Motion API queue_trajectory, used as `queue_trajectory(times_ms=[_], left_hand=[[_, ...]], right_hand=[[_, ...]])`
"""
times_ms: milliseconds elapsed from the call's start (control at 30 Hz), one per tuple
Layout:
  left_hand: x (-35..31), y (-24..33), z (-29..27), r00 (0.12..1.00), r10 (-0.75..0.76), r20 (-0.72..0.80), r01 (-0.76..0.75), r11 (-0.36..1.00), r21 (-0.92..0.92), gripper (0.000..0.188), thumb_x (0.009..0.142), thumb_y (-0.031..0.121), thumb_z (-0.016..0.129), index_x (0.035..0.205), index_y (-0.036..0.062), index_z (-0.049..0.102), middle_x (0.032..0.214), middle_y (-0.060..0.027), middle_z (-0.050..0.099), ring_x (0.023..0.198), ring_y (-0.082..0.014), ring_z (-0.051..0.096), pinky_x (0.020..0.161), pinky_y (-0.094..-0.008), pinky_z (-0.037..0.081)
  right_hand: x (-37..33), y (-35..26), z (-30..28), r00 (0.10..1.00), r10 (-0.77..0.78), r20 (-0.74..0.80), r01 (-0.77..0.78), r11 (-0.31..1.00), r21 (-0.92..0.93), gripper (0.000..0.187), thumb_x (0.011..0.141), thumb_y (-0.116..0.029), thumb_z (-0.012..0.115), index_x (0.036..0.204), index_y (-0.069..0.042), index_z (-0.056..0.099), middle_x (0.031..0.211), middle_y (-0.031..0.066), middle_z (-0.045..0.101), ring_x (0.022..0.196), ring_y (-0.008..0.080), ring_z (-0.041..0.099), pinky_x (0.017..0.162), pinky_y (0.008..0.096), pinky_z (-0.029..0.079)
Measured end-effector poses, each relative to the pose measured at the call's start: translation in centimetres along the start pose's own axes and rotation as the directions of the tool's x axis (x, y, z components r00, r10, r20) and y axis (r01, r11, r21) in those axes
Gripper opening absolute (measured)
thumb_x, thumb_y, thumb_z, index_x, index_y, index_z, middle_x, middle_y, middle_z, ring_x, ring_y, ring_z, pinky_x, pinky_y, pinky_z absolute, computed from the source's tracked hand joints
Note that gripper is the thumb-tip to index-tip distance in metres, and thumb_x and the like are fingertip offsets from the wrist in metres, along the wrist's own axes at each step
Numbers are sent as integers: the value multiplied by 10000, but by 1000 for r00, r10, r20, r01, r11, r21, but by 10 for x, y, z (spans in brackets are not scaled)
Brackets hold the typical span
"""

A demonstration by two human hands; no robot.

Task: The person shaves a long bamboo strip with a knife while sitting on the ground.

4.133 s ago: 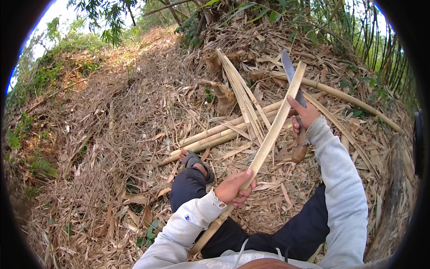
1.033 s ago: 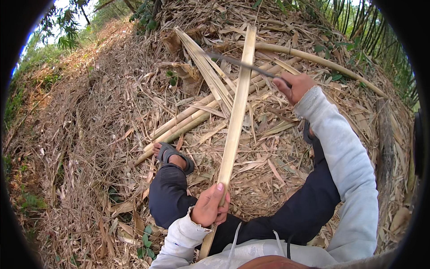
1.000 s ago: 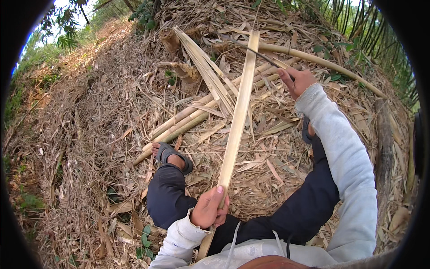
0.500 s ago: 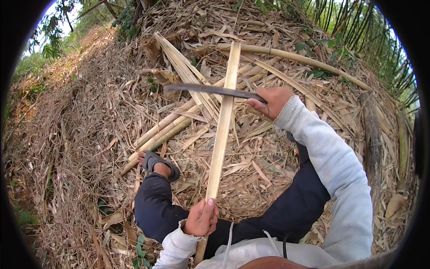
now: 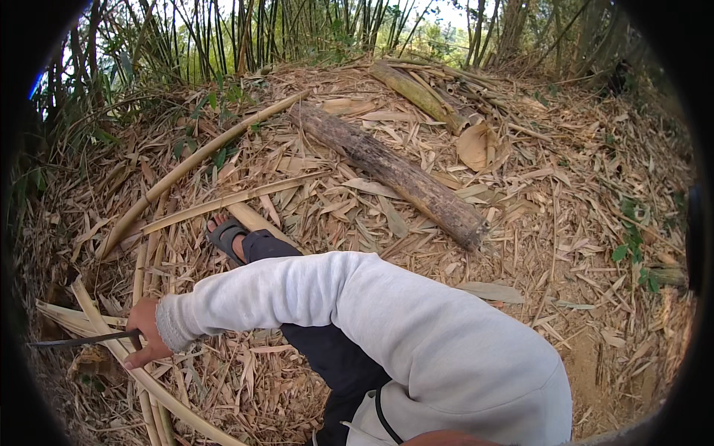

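Note:
At the left of the view my right hand [image 5: 148,331] is closed around the handle of a long dark-bladed knife [image 5: 83,341]. The blade points left and crosses a long pale split-bamboo strip [image 5: 172,402]. My thumb lies close to the strip; whether it touches cannot be made out. The strip slants from the far left down to the lower edge. Several more pale split strips [image 5: 63,318] lie beneath the blade's far side. My left hand is out of view, and so is the strip's near end.
A curved bamboo pole [image 5: 197,157] and a split length [image 5: 234,198] lie beyond my sandalled foot [image 5: 227,236]. A thick weathered log [image 5: 390,171] crosses the middle distance. Farther back are a greenish bamboo piece [image 5: 420,97] and standing bamboo stems. Dry leaves cover the ground.
The view has swung to the right, so the strip and knife now appear at the left edge. My left hand has gone out of view. My right hand still grips the knife.

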State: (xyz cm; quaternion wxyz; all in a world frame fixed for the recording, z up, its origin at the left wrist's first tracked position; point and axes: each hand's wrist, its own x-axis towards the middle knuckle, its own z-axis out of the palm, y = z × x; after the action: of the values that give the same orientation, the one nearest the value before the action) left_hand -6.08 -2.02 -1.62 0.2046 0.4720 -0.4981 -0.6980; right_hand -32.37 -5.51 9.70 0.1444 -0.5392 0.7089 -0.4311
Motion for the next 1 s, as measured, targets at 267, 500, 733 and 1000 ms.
queue_trajectory(times_ms=[267, 500, 733, 1000], left_hand=[[57, 46, 99, 960, 1, 279, -5, 1000, 14, 404, 1003, 458, 414, 815, 103, 464, 477, 17, 316, 347, -88, 271, 327, -228, 220], [87, 71, 202, 902, 0, 431, -15, 999, 32, 419, 994, 486, 411, 814, 110, 463, 480, 21, 306, 348, -88, 251, 328, -236, 203], [104, 93, 298, 856, -9, 517, -13, 999, 40, 435, 986, 514, 409, 814, 118, 462, 482, 24, 296, 348, -89, 231, 330, -243, 185], [111, 93, 302, 842, -38, 538, 11, 998, 54, 453, 976, 546, 406, 813, 126, 460, 485, 28, 285, 349, -90, 208, 331, -251, 164]], right_hand=[[8, -16, 16, 989, 148, 30, -151, 956, 251, 409, 768, -370, 754, 760, 18, 627, 719, 161, 638, 745, 319, 655, 667, 407, 489], [7, -5, 16, 988, -73, 137, 81, 995, -53, 416, 824, -439, 650, 848, -24, 634, 817, 169, 657, 813, 346, 662, 702, 436, 508], [-13, -20, -1, 906, -146, 397, 287, 902, -323, 373, 862, -412, 580, 953, -51, 605, 923, 162, 654, 873, 346, 659, 721, 461, 505], [-18, -24, 1, 884, -149, 442, 330, 869, -368, 351, 905, -381, 499, 1073, -81, 572, 1043, 155, 650, 941, 347, 656, 743, 489, 501]])
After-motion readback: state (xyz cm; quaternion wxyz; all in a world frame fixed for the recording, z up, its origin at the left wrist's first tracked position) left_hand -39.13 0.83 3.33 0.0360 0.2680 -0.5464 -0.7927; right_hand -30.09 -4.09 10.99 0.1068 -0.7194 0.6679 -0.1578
